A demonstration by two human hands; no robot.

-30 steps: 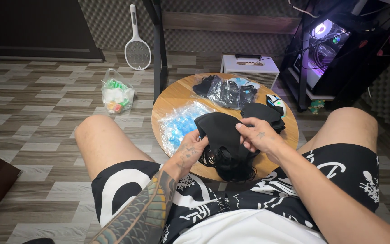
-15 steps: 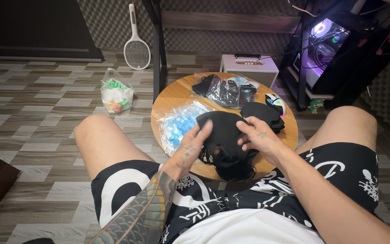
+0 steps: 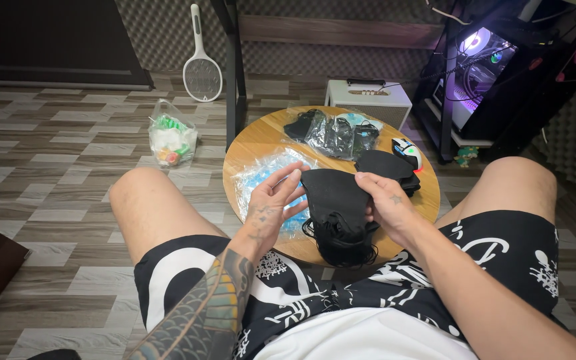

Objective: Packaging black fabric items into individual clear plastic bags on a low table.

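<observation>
Black face mask [image 3: 333,193]: soft fabric, held flat and level at both side edges; sits atop a stack of black masks [image 3: 345,237], ear loops spilling toward the front edge.
</observation>
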